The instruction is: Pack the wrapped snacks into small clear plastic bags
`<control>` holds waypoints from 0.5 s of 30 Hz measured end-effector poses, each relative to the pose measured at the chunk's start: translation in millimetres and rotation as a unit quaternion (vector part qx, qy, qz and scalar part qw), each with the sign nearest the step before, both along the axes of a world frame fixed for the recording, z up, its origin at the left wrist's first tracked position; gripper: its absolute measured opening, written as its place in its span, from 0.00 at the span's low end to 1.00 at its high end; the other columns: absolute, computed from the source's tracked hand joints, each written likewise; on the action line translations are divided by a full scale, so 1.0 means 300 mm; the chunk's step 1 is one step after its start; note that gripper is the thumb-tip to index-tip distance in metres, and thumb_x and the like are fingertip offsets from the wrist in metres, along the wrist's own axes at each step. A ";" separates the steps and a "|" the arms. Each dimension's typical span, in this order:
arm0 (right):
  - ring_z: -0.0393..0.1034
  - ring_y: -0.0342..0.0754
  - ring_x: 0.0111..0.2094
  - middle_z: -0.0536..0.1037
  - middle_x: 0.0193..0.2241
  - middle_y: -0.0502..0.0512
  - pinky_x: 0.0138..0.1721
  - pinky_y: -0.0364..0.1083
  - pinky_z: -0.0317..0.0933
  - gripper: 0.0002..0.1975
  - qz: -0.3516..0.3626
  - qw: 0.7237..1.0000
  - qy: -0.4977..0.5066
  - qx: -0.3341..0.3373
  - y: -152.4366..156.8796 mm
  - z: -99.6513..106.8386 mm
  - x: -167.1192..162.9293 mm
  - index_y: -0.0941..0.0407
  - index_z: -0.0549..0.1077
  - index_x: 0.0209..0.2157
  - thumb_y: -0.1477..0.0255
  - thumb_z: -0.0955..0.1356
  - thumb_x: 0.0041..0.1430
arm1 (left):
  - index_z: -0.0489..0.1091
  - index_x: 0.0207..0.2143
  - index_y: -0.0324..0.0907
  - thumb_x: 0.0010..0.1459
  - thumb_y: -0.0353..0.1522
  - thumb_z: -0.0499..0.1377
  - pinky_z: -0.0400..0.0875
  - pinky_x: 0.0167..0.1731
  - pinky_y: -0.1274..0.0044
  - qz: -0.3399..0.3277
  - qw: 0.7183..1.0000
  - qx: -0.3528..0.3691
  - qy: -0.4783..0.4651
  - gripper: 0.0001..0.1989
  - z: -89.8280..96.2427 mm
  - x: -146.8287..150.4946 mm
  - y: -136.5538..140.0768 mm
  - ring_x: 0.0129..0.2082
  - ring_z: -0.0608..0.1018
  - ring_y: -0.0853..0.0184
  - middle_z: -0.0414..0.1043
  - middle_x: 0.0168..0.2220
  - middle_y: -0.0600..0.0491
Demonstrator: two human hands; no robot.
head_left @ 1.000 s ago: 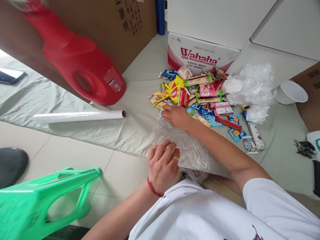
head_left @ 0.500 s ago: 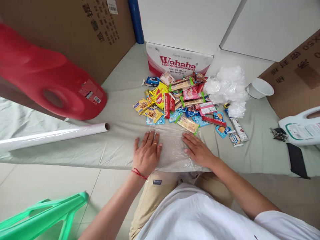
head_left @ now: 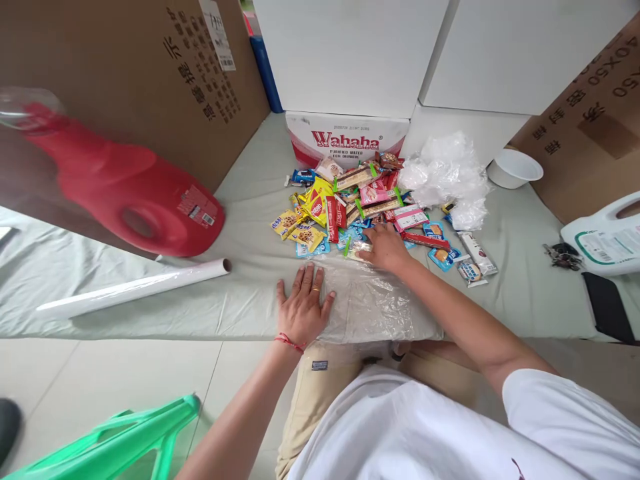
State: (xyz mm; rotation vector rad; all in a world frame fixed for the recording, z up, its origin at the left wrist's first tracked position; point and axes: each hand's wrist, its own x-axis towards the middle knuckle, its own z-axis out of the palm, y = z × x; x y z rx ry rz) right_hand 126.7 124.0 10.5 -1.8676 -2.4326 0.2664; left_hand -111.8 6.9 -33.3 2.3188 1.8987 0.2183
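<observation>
My left hand (head_left: 303, 305) lies flat with fingers spread on the cloth, at the left edge of a sheet of clear plastic film (head_left: 373, 303). A red cord bracelet and a ring are on it. My right hand (head_left: 387, 249) reaches over the film to the front of the snack pile, its fingers and thumb curled around a pale wrapped snack bar (head_left: 356, 249) with green ends. The hand hides part of that bar. Around it lie yellow cookie packets (head_left: 307, 236), a red packet (head_left: 332, 219), a pink packet (head_left: 410, 218) and light-blue packets (head_left: 313, 247).
Behind the pile stands a Wahaha box (head_left: 345, 137). Clear plastic bundles (head_left: 445, 175) and a white bowl (head_left: 515, 168) are at right, with a white bottle (head_left: 607, 239), keys (head_left: 563, 256) and a phone (head_left: 607, 308). At left are a film roll (head_left: 140, 288), a red jug (head_left: 135, 193) and a green stool (head_left: 125, 433).
My right hand has moved forward from the film's right side onto the pale snack bar. My left hand stays flat on the film. The camera view has shifted slightly.
</observation>
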 end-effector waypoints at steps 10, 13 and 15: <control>0.68 0.62 0.55 0.76 0.54 0.64 0.55 0.56 0.64 0.27 0.056 0.998 0.025 -0.022 -0.088 -0.006 0.095 0.56 0.72 0.61 0.65 0.73 0.62 | 0.53 0.74 0.45 0.72 0.46 0.44 0.38 0.69 0.41 -0.007 1.000 -0.002 0.005 0.32 -0.009 0.000 0.005 0.75 0.55 0.50 0.48 0.75 0.41; 0.72 0.60 0.50 0.78 0.51 0.64 0.51 0.54 0.66 0.26 0.012 0.998 0.041 -0.049 -0.049 -0.015 0.150 0.56 0.75 0.58 0.65 0.74 0.59 | 0.53 0.74 0.44 0.72 0.46 0.44 0.37 0.69 0.41 -0.003 1.000 -0.007 0.002 0.33 -0.008 0.003 0.005 0.75 0.54 0.51 0.47 0.75 0.42; 0.74 0.60 0.48 0.80 0.49 0.63 0.48 0.52 0.67 0.25 -0.015 0.996 0.064 -0.058 -0.020 -0.012 0.203 0.56 0.77 0.55 0.64 0.75 0.57 | 0.53 0.74 0.44 0.72 0.47 0.43 0.37 0.69 0.41 0.000 1.000 -0.009 -0.003 0.33 -0.006 0.005 0.004 0.75 0.53 0.51 0.47 0.75 0.42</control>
